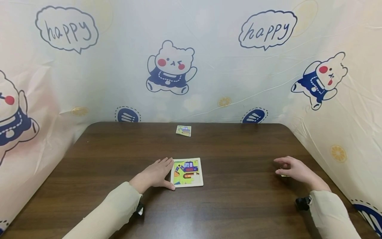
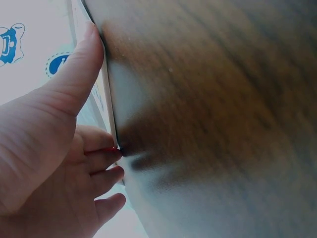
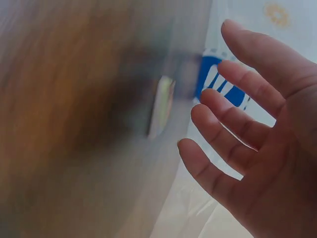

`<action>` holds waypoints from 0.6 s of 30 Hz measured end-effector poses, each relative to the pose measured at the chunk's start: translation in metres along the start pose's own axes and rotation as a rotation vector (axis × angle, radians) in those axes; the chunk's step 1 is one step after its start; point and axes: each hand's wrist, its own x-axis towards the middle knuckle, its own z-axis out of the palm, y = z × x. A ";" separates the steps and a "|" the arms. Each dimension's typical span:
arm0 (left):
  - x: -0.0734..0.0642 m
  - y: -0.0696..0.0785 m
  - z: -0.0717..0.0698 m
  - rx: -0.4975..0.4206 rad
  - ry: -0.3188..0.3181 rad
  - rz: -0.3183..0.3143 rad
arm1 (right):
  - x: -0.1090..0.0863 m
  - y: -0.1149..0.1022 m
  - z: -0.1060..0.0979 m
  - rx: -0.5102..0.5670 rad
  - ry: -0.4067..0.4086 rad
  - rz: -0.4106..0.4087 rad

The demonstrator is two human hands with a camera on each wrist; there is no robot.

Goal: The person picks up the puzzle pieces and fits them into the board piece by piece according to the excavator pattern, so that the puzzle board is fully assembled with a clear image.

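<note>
A white-framed jigsaw puzzle (image 1: 187, 172) with a digger picture lies on the table, a pale gap showing at its lower right. Beside its left edge rests my left hand (image 1: 155, 174), fingers stretched towards the upper corner and thumb at the lower corner. In the left wrist view, the thumb and fingertips of the left hand (image 2: 64, 144) touch the frame's side. Far to the right, my right hand (image 1: 295, 169) hovers with loosely bent fingers over a small puzzle piece (image 1: 285, 176), mostly hidden. In the right wrist view the piece (image 3: 162, 106) lies apart from the right hand (image 3: 252, 134).
A small card (image 1: 183, 130) with a digger picture lies near the back edge of the dark wooden table (image 1: 232, 205). Behind and at both sides hangs a pale curtain (image 1: 215, 73) printed with bears.
</note>
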 end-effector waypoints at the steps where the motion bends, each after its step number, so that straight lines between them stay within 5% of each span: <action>1: 0.000 0.000 0.000 0.001 0.000 -0.002 | -0.001 0.004 0.000 -0.007 0.000 0.001; 18: 0.000 0.001 0.000 0.006 -0.007 -0.016 | -0.008 0.036 -0.003 0.027 -0.081 -0.099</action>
